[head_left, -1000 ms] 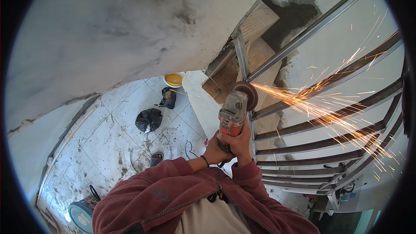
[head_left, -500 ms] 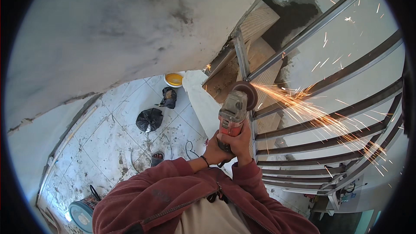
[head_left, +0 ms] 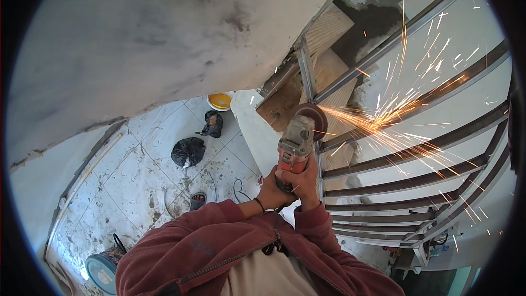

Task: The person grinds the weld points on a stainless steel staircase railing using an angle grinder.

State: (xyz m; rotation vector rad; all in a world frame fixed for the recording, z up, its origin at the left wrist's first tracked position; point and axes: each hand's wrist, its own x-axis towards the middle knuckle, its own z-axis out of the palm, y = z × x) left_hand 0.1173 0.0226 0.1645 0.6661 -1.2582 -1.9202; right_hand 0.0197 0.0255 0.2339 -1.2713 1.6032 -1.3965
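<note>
An angle grinder (head_left: 294,145) with a grey head and red body is gripped in both my hands, its dark disc (head_left: 313,119) pointing away from me. My left hand (head_left: 269,193) wraps the rear of the body from the left, a dark band at its wrist. From the right, my right hand (head_left: 305,181) closes round the same body. The disc meets the metal frame (head_left: 310,71) close to the corner where an upright joins a bar. Orange sparks (head_left: 378,123) stream to the right from the disc. The exact contact spot is partly hidden behind the disc.
Curved metal bars (head_left: 405,156) run along the right. Wooden boards (head_left: 331,68) lie beyond the frame, and a stained wall (head_left: 164,38) rises at the left. On the tiled floor are black plastic bags (head_left: 189,152), a yellow-filled tub (head_left: 220,101), a cable (head_left: 239,189) and a lidded bucket (head_left: 103,271).
The spark stream has spread, with more sparks bouncing upward off a bar at the right. The grinder and both my hands stay almost in place.
</note>
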